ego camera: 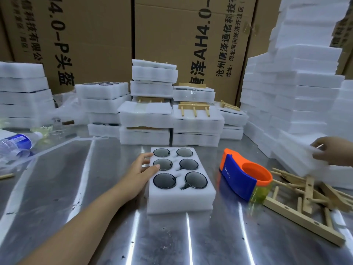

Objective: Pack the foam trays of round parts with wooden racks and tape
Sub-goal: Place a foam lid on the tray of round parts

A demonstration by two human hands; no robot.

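Observation:
A white foam tray [181, 197] with several dark round parts [164, 180] in its holes lies on the metal table in front of me. My left hand [140, 174] rests against the tray's left edge, fingers straight, fingertips touching its top. An orange and blue tape dispenser [246, 175] lies just right of the tray. Far right, my right hand [332, 151] grips a white foam sheet [294, 155] at the foot of a foam stack. Wooden racks [305, 199] lie in a loose pile at the right.
Stacks of packed foam trays [170, 119], some with wooden racks on top, stand behind the tray. A tall foam stack [298, 73] fills the right. A plastic water bottle [17, 142] lies at the left. Cardboard boxes [91, 35] form the back wall.

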